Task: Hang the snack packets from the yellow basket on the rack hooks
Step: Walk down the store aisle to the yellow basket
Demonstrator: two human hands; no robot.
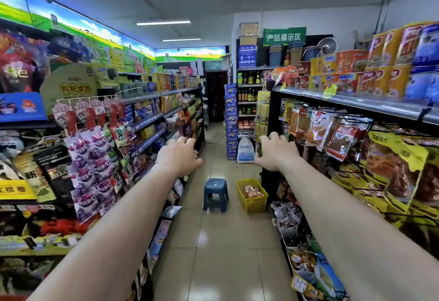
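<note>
A yellow basket (252, 203) stands on the tiled floor against the foot of the right-hand rack, with orange-red snack packets (251, 191) inside. Above and to the right of it, the rack hooks (351, 120) under the metal shelf carry hanging snack packets. Both my arms stretch forward at chest height, well above the basket. My left hand (178, 156) is over the aisle with loosely curled fingers and holds nothing. My right hand (276, 152) hovers by the near end of the right rack, fingers loosely bent, and nothing shows in it.
A small blue stool (215, 193) stands in the aisle just left of the basket. A white sack (245, 151) and a blue box stack (231, 120) sit farther down. Full shelves (147, 120) line the left side, with a hanging purple packet display (92, 165).
</note>
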